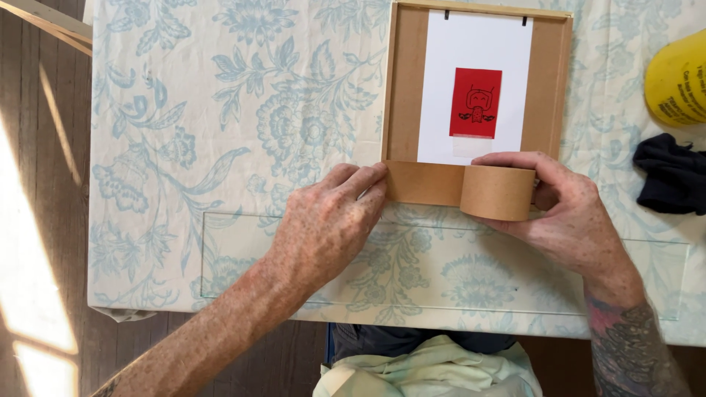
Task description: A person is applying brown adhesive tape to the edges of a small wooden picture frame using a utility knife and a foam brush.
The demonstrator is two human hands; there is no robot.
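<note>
Brown paper tape roll [498,192], strip unrolled along frame [403,88].

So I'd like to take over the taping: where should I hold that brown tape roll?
Grip the tape roll across its two flat open faces, coming from the right as the right hand does. It stands on edge on the frame, and the pulled strip leaves leftward under the left hand.

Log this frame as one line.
left hand: pressing brown paper tape strip onto frame back bottom edge | right hand: holding tape roll | surface: floral tablecloth
</note>
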